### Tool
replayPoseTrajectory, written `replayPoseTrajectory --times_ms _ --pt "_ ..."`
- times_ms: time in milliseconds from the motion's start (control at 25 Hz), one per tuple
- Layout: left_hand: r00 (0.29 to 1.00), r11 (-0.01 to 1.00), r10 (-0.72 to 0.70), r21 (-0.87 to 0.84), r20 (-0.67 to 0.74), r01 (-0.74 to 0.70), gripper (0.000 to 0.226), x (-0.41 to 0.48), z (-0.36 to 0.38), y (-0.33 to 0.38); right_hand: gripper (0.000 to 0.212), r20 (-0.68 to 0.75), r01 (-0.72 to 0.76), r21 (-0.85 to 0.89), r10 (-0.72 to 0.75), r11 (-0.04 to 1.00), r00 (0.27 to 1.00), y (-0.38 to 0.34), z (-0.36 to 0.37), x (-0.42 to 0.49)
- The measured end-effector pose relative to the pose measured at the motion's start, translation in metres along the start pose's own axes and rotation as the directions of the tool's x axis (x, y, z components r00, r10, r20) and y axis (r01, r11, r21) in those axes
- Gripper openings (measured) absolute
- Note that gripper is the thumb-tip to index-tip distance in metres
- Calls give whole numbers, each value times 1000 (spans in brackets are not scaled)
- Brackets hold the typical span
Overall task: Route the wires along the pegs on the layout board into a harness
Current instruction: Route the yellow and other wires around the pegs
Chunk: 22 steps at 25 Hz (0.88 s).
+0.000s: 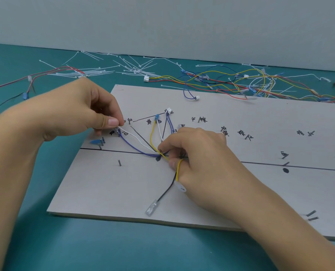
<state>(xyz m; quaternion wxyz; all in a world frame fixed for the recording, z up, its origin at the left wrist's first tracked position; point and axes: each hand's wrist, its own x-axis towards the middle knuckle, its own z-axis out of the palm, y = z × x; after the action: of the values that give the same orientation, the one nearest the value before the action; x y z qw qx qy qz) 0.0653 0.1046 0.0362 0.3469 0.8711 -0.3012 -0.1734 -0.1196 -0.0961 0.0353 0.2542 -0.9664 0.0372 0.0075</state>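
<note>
Clearly the routing is at an early branch. On the grey layout board (241, 118), which lies flat on the teal bench (123, 247), only a few leads fan out from one junction on the drawn black trunk line.

The left hand (75, 112) pinches, between thumb and forefinger, the shared end of a thin white wire (141, 140) and a purple wire (133, 146), holding it just beside a small metal peg near the board's upper left. The right hand (198, 153) is well apart from it, curled down on the junction. Its fingertips pin the gathered wires there, and a yellow wire (151, 133) is looped round one finger. A black wire (165, 192) trails from under that hand towards the near edge and ends in a clear sleeved terminal (151, 210).

The step in hand looks like seating this branch end at its peg while the junction is kept from slipping. The next move probably calls for hooking the end behind the peg with the slack taken up, and for the right hand's pressure to hold until the end catches.

No tray, bin or box shows. The spare stock lies loose on the bench beyond the board: scattered white plastic cable ties (131, 70) and a tangle of coloured wires (250, 83).
</note>
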Motion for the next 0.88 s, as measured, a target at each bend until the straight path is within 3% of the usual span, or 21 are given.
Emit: replayPoseTrajectory --times_ms 240,560,760,880 --pt "998 998 -64 -20 30 65 26 -2 -1 3 36 1 -4 -4 4 1000 1000 0 1 -1" --pt "980 980 -189 -80 -55 184 25 -3 2 11 29 2 1 3 -1 1000 1000 1 0 -1" --pt "977 981 -196 -7 -80 196 18 -2 7 12 30 -21 4 9 -3 1000 1000 2 1 -2" --pt "982 980 -171 92 -85 179 16 -3 6 12 37 -42 -3 125 8 992 999 1 0 -3"
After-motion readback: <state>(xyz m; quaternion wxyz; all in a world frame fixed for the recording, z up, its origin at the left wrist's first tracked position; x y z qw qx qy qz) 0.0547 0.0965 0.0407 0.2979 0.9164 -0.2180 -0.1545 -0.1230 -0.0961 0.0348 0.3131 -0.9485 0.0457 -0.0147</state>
